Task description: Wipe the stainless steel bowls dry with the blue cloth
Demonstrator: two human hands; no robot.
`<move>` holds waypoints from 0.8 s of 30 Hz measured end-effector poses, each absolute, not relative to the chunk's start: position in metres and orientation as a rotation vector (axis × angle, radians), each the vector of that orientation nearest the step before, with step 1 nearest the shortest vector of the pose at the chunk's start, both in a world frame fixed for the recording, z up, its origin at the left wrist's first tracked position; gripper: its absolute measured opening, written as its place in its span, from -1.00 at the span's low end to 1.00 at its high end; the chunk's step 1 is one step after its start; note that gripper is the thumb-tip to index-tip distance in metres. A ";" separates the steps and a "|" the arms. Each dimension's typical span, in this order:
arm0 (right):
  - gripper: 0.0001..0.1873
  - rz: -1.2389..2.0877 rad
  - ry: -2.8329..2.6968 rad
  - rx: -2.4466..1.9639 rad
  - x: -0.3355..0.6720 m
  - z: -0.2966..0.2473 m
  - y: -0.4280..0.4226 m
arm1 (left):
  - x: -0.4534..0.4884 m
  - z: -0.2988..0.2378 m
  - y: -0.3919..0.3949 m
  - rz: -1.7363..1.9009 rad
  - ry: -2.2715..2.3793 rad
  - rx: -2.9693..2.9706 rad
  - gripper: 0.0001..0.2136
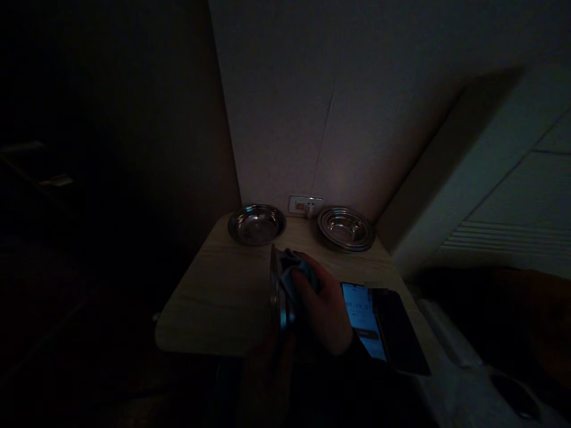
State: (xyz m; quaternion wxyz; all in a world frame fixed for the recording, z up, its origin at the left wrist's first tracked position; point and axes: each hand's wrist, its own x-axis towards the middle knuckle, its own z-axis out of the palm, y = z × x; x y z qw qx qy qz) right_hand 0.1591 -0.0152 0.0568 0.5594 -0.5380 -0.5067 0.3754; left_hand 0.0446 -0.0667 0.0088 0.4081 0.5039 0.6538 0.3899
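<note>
A steel plate (pixel 277 291) stands on edge above the near side of a small wooden table (pixel 214 303). My right hand (pixel 323 312) presses a bunched blue cloth (pixel 297 273) against the plate's face, fingers closed round the cloth. My left hand (pixel 265 374) is very dim, just below the plate, and grips its lower edge. The room is dark, so little of the left fingers shows.
Two more steel plates lie flat at the table's back, one on the left (pixel 257 224) and one on the right (pixel 346 228). A wall socket (pixel 306 205) sits between them. A lit phone (pixel 363 321) lies at the right.
</note>
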 end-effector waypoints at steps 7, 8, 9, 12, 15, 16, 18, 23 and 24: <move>-0.40 0.877 -1.289 -1.244 0.159 0.056 -0.033 | 0.046 0.015 -0.066 0.968 1.623 1.230 -0.60; -0.40 0.874 -1.282 -1.252 0.159 0.056 -0.032 | 0.047 0.016 -0.066 0.963 1.617 1.224 -0.59; -0.43 0.867 -1.282 -1.257 0.158 0.058 -0.029 | 0.048 0.016 -0.067 0.958 1.614 1.218 -0.59; -0.53 0.822 -1.309 -1.259 0.154 0.062 -0.019 | 0.049 0.018 -0.067 0.957 1.660 1.174 -0.58; -0.46 0.793 -1.370 -1.214 0.152 0.062 -0.021 | 0.047 0.019 -0.067 0.940 1.681 1.176 -0.58; -0.42 0.794 -1.385 -1.206 0.151 0.062 -0.024 | 0.046 0.019 -0.066 0.932 1.681 1.182 -0.59; -0.37 0.815 -1.396 -1.225 0.152 0.063 -0.025 | 0.047 0.018 -0.066 0.915 1.657 1.176 -0.59; -0.44 0.821 -1.399 -1.278 0.151 0.067 -0.020 | 0.049 0.014 -0.068 0.930 1.687 1.073 -0.55; -0.43 0.817 -1.412 -1.264 0.151 0.066 -0.023 | 0.049 0.014 -0.068 0.936 1.688 1.078 -0.56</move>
